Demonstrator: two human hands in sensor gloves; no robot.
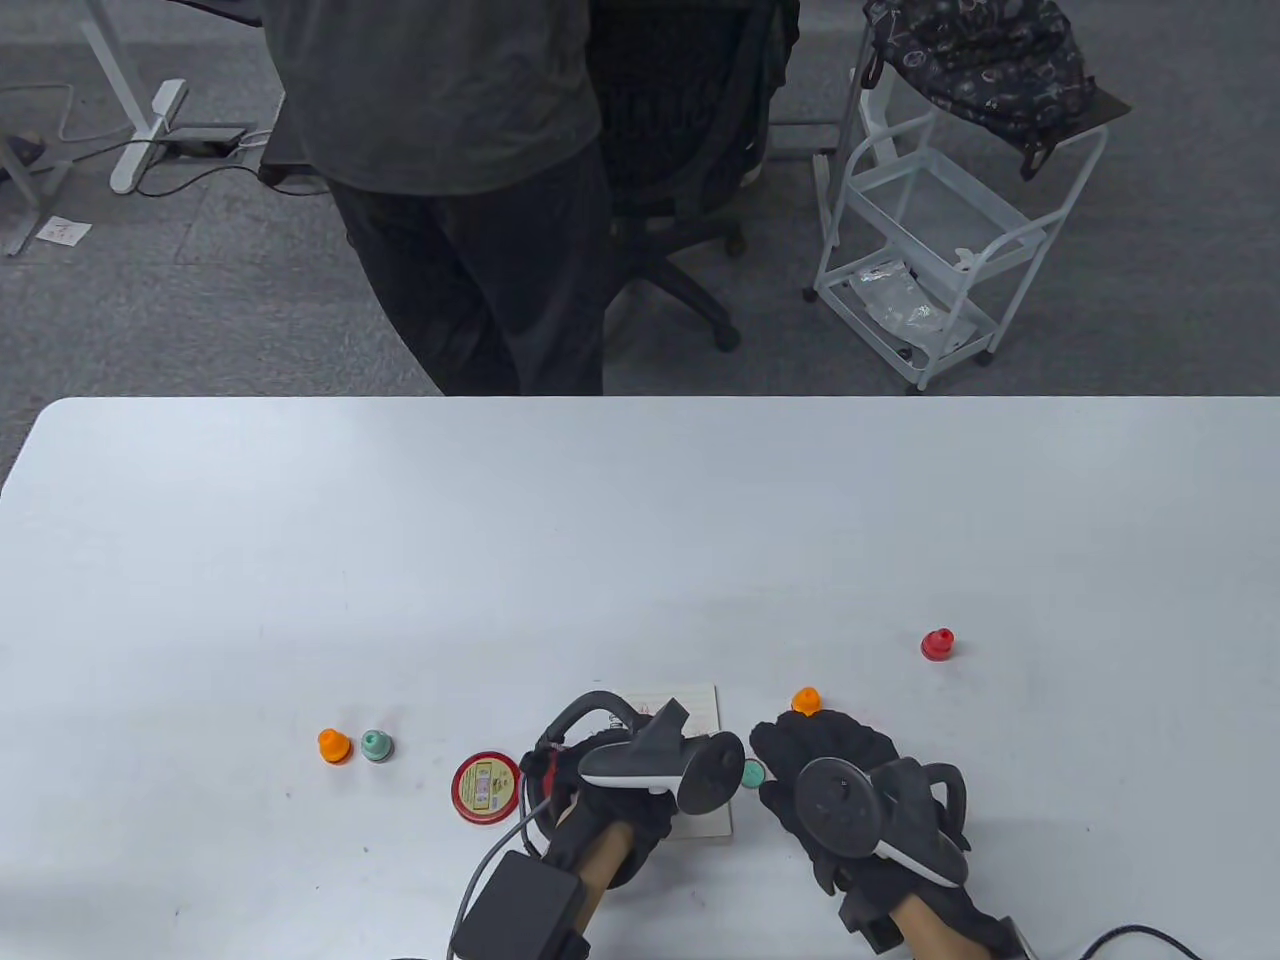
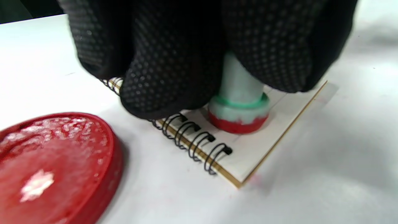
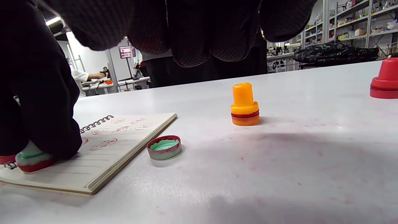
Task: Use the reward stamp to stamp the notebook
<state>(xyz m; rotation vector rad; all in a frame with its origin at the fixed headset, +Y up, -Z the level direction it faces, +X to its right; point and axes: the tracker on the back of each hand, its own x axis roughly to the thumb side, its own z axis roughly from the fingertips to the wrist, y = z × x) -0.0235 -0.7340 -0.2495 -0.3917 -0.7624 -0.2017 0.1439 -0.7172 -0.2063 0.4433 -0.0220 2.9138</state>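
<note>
Table view overhead; both low wrist views share the notebook (image 2: 248, 149), slightly blurred.

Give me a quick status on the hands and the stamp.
Left hand pinching the green stamp, base down on the notebook page. Right hand open, holding nothing. Green cap beside the notebook, nothing blocking.

Under my left hand (image 1: 610, 790) the stamp (image 2: 238, 105) stands on the notebook (image 2: 248, 149), with the ink pad (image 1: 485, 788) just left of that hand. The loose cap (image 3: 164, 147) lies between my hands. Just beyond my right hand (image 1: 850, 790) stands another stamp (image 1: 806, 700); a third stamp (image 1: 938, 644) sits further off to its right. Two more stamps (image 1: 352, 745) stand well left of the ink pad.
</note>
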